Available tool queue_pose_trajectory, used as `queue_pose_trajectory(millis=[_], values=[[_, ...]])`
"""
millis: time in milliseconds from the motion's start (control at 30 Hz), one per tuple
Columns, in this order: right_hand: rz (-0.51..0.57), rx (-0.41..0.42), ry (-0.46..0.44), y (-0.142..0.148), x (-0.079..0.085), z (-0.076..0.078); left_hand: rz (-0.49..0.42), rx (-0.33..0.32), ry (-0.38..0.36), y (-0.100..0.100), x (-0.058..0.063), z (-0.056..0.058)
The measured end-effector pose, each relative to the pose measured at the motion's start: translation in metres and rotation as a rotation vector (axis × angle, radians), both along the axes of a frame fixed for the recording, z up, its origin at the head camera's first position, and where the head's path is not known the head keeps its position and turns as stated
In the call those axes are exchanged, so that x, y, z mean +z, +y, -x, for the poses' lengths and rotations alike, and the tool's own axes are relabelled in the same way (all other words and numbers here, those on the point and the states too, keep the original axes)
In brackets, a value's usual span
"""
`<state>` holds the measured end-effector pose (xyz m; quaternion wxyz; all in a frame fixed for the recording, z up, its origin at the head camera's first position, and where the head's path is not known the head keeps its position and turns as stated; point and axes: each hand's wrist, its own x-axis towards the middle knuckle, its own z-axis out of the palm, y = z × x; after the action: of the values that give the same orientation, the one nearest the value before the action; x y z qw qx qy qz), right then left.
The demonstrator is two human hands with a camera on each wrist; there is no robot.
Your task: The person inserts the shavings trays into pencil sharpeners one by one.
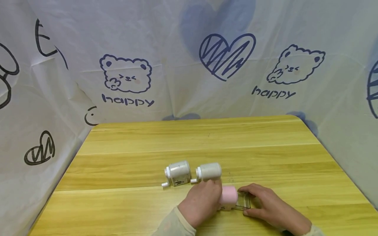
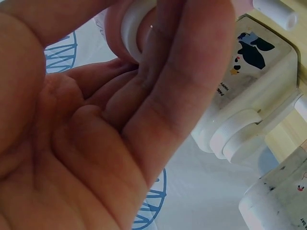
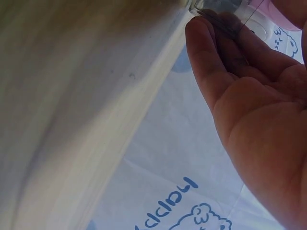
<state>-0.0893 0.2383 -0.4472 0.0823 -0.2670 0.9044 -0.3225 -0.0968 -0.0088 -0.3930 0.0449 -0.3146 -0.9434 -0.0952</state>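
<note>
Near the front of the table, my left hand (image 1: 202,200) grips a pink crank pencil sharpener (image 1: 229,194) from its left side. In the left wrist view, the fingers curl by the pink sharpener's round end (image 2: 115,36) and hide much of it. A clear shavings drawer (image 1: 244,200) sticks out from the right of the pink body. My right hand (image 1: 268,206) pinches this drawer between thumb and fingers. In the right wrist view, the fingers lie against the clear drawer (image 3: 218,7). What the drawer contains cannot be made out.
Two white crank pencil sharpeners stand behind the left hand: one at the left (image 1: 179,172), the other (image 1: 210,171) close behind the pink one. Their cranks point left. A printed white cloth (image 1: 177,82) hangs behind and beside the wooden table (image 1: 118,170).
</note>
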Motion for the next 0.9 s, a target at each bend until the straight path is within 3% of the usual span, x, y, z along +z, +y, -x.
queue_pose_trajectory(millis=[300, 900], values=[[0.003, 0.014, -0.024, 0.0003, 0.0009, 0.0001, -0.004, 0.000, -0.001, -0.0009, 0.0015, -0.0008], [-0.013, 0.022, 0.049, -0.0041, -0.0014, 0.0005, 0.011, 0.002, -0.002, -0.0001, 0.0011, -0.0008]])
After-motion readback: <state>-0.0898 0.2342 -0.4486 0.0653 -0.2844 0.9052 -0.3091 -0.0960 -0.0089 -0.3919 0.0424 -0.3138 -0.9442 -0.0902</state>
